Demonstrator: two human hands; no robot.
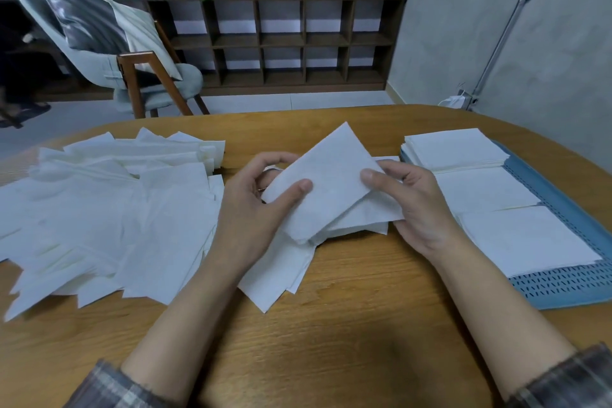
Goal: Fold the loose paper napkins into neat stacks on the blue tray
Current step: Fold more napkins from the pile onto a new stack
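A white paper napkin, partly folded, is held above the wooden table at the centre. My left hand pinches its left side with the thumb on top. My right hand pinches its right side, thumb on top too. More napkins lie under it. A big heap of loose napkins spreads over the left half of the table. The blue tray at the right carries three stacks of folded napkins, the farthest being the thickest.
Beyond the table stand a grey chair with wooden legs, a dark cubby shelf with potted plants on top, and a grey wall with a conduit on the right. Bare wood lies in front of my forearms.
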